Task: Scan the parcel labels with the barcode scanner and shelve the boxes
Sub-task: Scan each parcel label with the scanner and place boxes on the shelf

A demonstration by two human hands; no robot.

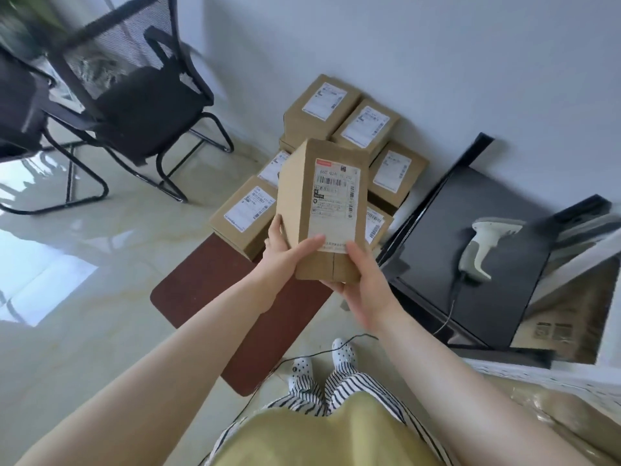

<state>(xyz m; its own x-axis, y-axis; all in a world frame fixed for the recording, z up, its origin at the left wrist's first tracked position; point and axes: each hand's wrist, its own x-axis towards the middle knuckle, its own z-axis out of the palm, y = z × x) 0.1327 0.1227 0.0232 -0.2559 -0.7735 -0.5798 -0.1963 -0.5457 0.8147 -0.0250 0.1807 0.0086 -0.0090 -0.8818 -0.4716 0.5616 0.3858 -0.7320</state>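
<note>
Right, I see both hands wrapped round one parcel (319, 210), held up label-first above the stacked boxes (339, 129): left hand (285, 257) gripping its near-left corner, right hand (364, 284) cupping the bottom edge. Scanner (484, 250) lies untouched on the black shelf (437, 237). Label print's too blurred to read.

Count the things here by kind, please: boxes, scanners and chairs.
Boxes: 7, with one held in both hands and six stacked on the floor
Scanners: 1
Chairs: 2
Total: 10
</note>
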